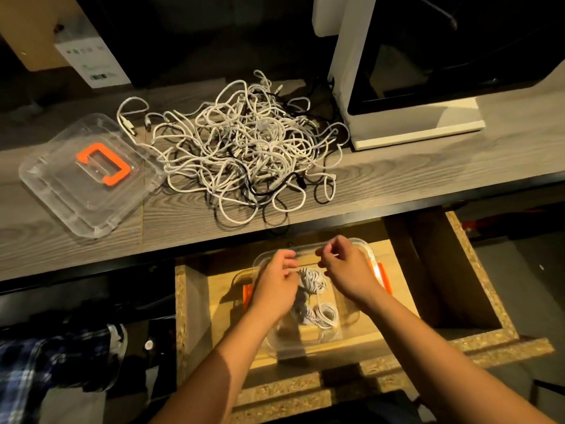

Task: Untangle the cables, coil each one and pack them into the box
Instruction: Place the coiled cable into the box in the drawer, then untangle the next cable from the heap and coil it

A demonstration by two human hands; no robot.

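Curled fingers on both sides, and that is as much as the view gives. The left hand (275, 284) and the right hand (348, 270) hover close together over the clear box (287, 351), fingertips drawn in as if pinching something thin, but whether either one actually holds a cable cannot be told. The box sits down in a chipboard crate (478, 270) below the table (412, 182), with a few white coils (312, 280) already lying inside, so packing has begun. Up on the table, though, the tangled pile of cables (244, 142) is large and well knotted, white strands with some black ones through it. The lid (61, 191) lies off to the pile's left, orange handle up. By the look of it, most of the untangling and coiling is left.
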